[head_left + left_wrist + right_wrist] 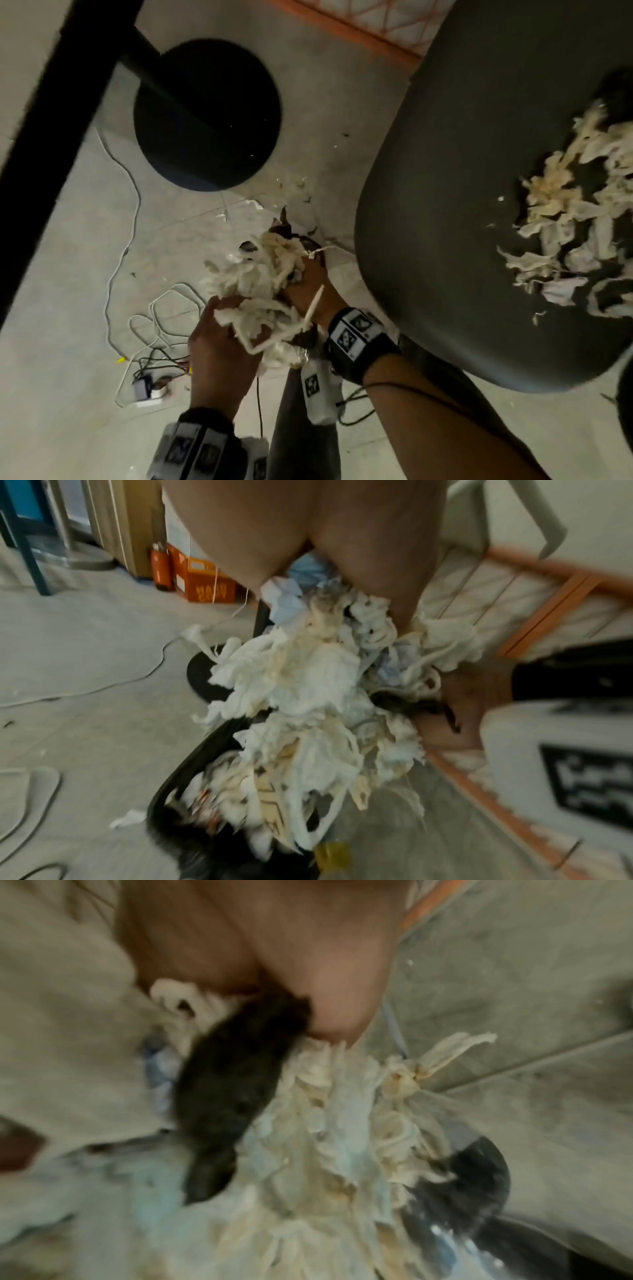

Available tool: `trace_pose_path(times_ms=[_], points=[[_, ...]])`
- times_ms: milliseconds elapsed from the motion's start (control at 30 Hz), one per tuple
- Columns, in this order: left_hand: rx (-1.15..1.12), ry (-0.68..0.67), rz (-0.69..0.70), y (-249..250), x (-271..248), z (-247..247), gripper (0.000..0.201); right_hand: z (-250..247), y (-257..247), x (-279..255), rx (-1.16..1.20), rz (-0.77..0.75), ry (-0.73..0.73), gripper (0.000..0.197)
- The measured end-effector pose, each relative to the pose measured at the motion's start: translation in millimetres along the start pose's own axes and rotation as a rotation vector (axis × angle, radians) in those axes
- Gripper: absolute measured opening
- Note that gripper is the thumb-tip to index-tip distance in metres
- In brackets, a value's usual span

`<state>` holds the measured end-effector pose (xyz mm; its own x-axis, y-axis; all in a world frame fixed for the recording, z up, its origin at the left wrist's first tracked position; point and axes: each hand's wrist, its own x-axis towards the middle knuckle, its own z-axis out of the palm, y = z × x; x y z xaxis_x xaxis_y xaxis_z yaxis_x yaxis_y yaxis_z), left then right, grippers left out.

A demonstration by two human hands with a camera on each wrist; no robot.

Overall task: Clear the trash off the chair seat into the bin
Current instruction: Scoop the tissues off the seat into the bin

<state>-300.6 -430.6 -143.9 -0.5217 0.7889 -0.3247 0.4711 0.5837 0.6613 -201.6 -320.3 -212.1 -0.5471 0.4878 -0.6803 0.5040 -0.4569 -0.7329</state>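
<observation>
Both hands hold one big wad of shredded white paper trash (260,274) between them, left of the dark grey chair seat (445,205). My left hand (215,329) grips its near side and my right hand (306,282) grips the side toward the chair. More shredded paper (565,219) lies spread over the right part of the seat. In the left wrist view the wad (308,683) hangs just above a black bin (185,767) that holds paper scraps. The right wrist view is blurred and shows the wad (325,1137) with a dark scrap (232,1091) in it.
A round black pedestal base (205,113) with its pole stands on the floor beyond the hands. White cables (164,308) and a power strip (150,394) lie at the left. Small paper scraps (253,205) dot the floor. An orange-framed rack (359,31) runs along the far side.
</observation>
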Motion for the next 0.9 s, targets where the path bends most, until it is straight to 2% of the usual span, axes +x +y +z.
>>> trace_pose_path(times_ms=[100, 133, 200, 233, 300, 333, 400, 467, 533, 567, 667, 733, 800, 900], points=[[0.085, -0.042, -0.014, -58.9, 39.7, 60.3, 0.032, 23.9, 67.6, 64.6, -0.367, -0.026, 0.010, 0.091], [0.111, -0.093, -0.035, -79.6, 49.7, 79.8, 0.035, 25.8, 81.9, 78.5, -0.409, 0.005, 0.013, 0.090], [0.214, -0.211, -0.032, -118.9, 69.6, 116.1, 0.038, 26.3, 115.7, 105.9, -0.359, 0.174, 0.084, 0.055], [0.265, -0.283, -0.032, -134.4, 79.3, 132.2, 0.043, 27.1, 136.1, 119.1, -0.373, 0.242, 0.067, 0.044], [0.347, -0.368, -0.074, -155.5, 97.2, 157.6, 0.053, 28.8, 160.3, 138.7, -0.376, 0.257, 0.021, 0.047], [0.384, -0.392, -0.106, -163.6, 105.6, 167.8, 0.056, 33.4, 164.9, 148.1, -0.400, 0.200, 0.035, 0.048], [0.465, -0.451, -0.179, -172.1, 119.4, 181.6, 0.062, 42.0, 178.3, 172.3, -0.460, 0.039, 0.180, 0.051], [0.537, -0.518, -0.212, -180.0, 131.7, 193.5, 0.061, 43.5, 181.7, 187.9, -0.520, 0.038, 0.241, 0.055], [0.617, -0.569, -0.188, -187.8, 141.0, 200.0, 0.052, 42.6, 183.3, 192.2, -0.484, 0.069, 0.191, 0.052], [0.645, -0.584, -0.184, -188.1, 142.9, 200.7, 0.049, 41.0, 182.3, 188.7, -0.464, 0.084, 0.154, 0.051], [0.610, -0.612, -0.204, -186.4, 140.8, 197.3, 0.051, 41.3, 176.4, 179.6, -0.413, 0.017, 0.241, 0.054], [0.544, -0.594, -0.209, -181.3, 133.5, 188.5, 0.060, 40.4, 159.0, 168.2, -0.246, 0.106, 0.205, 0.059], [0.505, -0.520, -0.223, -173.1, 122.5, 174.0, 0.073, 40.9, 147.9, 154.3, -0.118, 0.231, 0.148, 0.063], [0.531, -0.389, -0.180, -164.4, 102.1, 148.7, 0.084, 35.7, 139.7, 127.2, 0.060, 0.280, 0.309, 0.071]])
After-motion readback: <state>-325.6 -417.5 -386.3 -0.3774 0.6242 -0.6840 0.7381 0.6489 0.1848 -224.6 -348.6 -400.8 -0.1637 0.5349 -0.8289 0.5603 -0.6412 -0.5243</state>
